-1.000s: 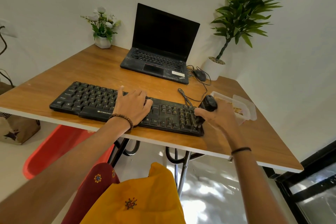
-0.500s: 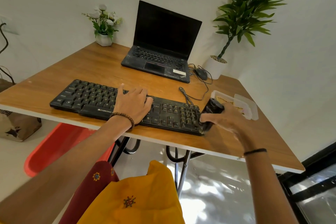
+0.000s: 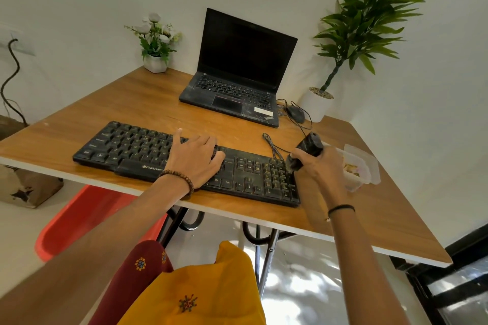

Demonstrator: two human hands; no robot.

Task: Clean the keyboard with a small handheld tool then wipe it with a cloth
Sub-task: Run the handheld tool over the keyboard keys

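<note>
While my left hand lies flat on the middle of the long black plastic keyboard, fingers straight and spread over the keys and holding nothing, my right hand is curled round a small black handheld cleaning tool. I grip the tool by its body, tilted, with its upper end pointing away from me and its lower end down at the number keys on the keyboard's right end. Whether that end touches the keys I cannot tell. The keyboard lies along the near edge of the brown wooden table, its thin black cable looping off behind the number pad. Farther back an open black laptop stands with a dark screen, and a black mouse sits just beside its right corner. A small white pot of white flowers stands at the far left corner, and a tall green leafy plant rises from a white pot at the far right. A clear plastic container sits on the table just beyond my right hand.
</note>
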